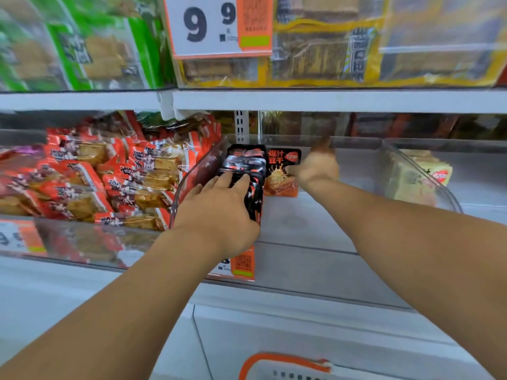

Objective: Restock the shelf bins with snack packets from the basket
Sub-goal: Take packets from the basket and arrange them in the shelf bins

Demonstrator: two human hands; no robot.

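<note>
A row of black snack packets (248, 163) stands on edge at the left side of a clear shelf bin (315, 242). My left hand (219, 212) grips the front of that row, fingers curled over the packets' tops. One black-and-orange packet (282, 171) stands upright facing me, to the right of the row. My right hand (318, 165) is deep in the bin and holds this packet at its right edge; the hand is blurred. The white basket with an orange handle (285, 364) shows at the bottom edge.
The bin on the left (82, 242) is full of orange packets (109, 176). A bin on the right holds yellow packets (417, 176). The shelf above carries green packets (82, 50), yellow packets (329, 50) and a price tag (214, 26). A small orange label (241, 264) hangs on the bin front.
</note>
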